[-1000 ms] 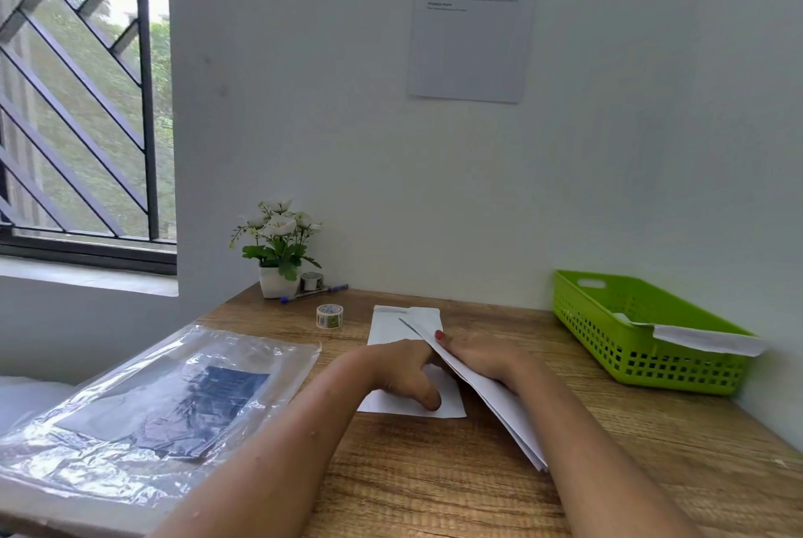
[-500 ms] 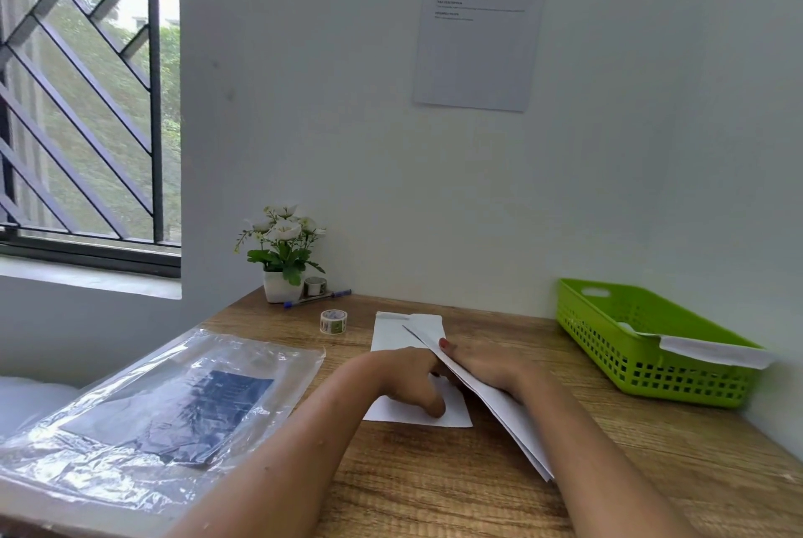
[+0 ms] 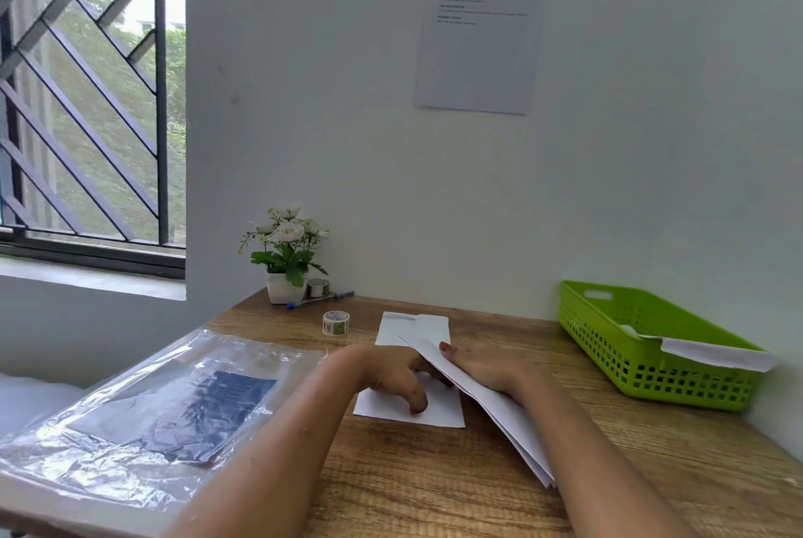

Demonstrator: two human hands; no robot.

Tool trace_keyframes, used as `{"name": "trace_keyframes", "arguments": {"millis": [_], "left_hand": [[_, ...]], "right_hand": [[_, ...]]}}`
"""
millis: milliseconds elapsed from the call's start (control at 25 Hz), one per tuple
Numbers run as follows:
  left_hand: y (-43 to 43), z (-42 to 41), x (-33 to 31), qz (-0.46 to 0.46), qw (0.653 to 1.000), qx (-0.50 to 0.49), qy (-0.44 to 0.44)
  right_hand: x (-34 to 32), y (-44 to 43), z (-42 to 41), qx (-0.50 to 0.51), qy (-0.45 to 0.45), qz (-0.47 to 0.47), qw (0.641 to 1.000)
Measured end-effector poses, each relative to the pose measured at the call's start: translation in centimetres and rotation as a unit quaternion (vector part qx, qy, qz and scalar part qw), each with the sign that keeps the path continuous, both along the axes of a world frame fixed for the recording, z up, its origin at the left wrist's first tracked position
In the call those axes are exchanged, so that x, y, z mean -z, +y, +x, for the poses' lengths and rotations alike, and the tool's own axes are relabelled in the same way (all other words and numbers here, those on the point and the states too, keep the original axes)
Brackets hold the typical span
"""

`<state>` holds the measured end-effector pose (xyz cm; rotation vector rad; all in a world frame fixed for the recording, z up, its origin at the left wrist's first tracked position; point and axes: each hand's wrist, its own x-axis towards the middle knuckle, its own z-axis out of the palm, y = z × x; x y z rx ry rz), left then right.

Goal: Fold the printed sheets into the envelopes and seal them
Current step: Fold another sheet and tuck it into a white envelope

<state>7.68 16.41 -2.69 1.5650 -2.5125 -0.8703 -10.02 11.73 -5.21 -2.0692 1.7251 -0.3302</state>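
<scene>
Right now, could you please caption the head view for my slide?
Right hand holds a tilted paper stack; left hand touches flat paper.

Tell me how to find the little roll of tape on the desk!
Start at the wooden desk and look to its far left corner, where a white flower pot stands by the wall. In front of the pot and the blue pen, left of the white paper, stands the tape roll. It is the only small ring with a green printed pattern, upright on its edge.
</scene>
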Motion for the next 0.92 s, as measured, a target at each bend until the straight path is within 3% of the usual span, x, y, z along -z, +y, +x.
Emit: {"name": "trace_keyframes", "arguments": {"millis": [480, 640, 920], "left_hand": [[0.0, -0.1, 0.8, -0.097, 0.995, -0.021, 0.001], [-0.3, -0.3, 1.7, -0.102, 0.993, -0.058, -0.029], [-1.4, 0.5, 2.7, -0.197, 0.973, -0.103, -0.069]], "right_hand": [[-0.8, 1.1, 0.2, -0.013, 0.021, -0.015, 1.000], [-1.2, 1.8, 0.5, -0.016, -0.024, -0.003, 1.000], [-1.2, 2.0, 0.9, -0.046, -0.093, 0.007, 0.995]]}}
